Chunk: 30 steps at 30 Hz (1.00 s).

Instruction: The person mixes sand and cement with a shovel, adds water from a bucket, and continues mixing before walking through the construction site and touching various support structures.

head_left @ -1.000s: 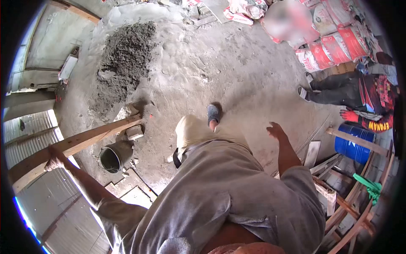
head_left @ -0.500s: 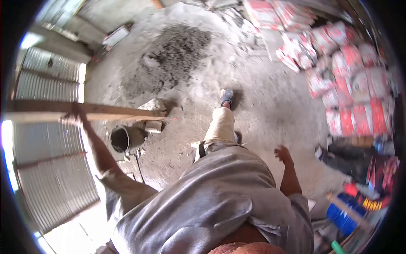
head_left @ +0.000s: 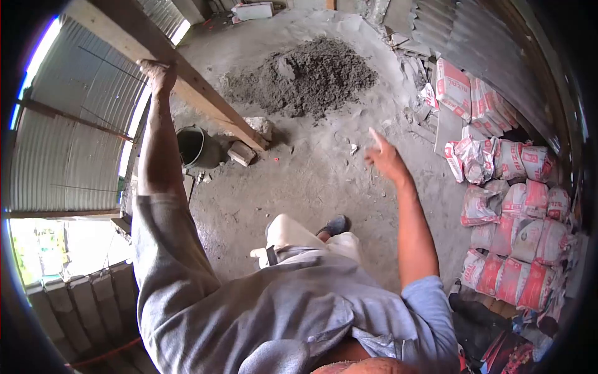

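A long pale wooden beam (head_left: 187,81) slants from upper left down to the concrete floor (head_left: 311,181), its lower end resting beside a grey stone block (head_left: 241,153). The left hand (head_left: 159,73) grips the beam from above, arm outstretched. The right hand (head_left: 385,159) hangs open in the air, fingers spread, holding nothing. A dark round bucket (head_left: 193,146) stands just under the beam near the corrugated metal wall (head_left: 75,143). Bare floor lies between the dark grey sand pile (head_left: 311,75) and the stacked red-and-white cement bags (head_left: 517,206) along the right edge.
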### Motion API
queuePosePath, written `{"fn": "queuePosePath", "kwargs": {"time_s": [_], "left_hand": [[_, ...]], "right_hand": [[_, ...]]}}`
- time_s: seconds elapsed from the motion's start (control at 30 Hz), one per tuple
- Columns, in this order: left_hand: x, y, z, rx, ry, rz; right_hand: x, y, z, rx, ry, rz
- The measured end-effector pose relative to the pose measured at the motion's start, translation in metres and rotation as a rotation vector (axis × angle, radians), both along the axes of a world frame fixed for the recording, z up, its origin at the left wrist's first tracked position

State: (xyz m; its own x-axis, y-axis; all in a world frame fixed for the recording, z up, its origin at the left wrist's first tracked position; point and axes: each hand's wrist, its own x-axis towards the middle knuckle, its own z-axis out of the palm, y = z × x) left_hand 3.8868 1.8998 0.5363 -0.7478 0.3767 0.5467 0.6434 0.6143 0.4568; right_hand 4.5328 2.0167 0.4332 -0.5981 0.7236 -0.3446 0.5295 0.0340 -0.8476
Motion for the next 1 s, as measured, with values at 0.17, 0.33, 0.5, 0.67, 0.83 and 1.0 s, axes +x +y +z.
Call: {"fn": "queuePosePath", "kwargs": {"time_s": [0.17,0.33,0.5,0.67,0.83,1.0], "left_hand": [[0.115,-0.113,-0.087,-0.052,0.017,-0.488],[0.214,-0.430,-0.365,-0.862,-0.866,-0.720],[0.328,-0.906,-0.481,-1.065,-0.949,-0.744],[0.357,-1.063,-0.363,-1.337,-1.310,-0.530],[0.312,-1.001,-0.426,-0.531,-1.226,0.197],[0.260,-0.817,-0.366,-0.078,-1.423,-0.015]], "right_hand": [[0.019,-0.047,-0.064,-0.131,-0.076,-0.075],[0.164,-0.255,-0.201,-0.422,-0.759,-0.068],[0.218,-0.462,-0.177,-0.987,-1.069,0.058],[0.166,-0.475,-0.144,-0.788,-1.077,-0.210],[0.022,-0.393,-0.159,-0.461,-0.957,0.035],[-0.149,-0.342,-0.134,-0.091,-0.512,0.161]]}}
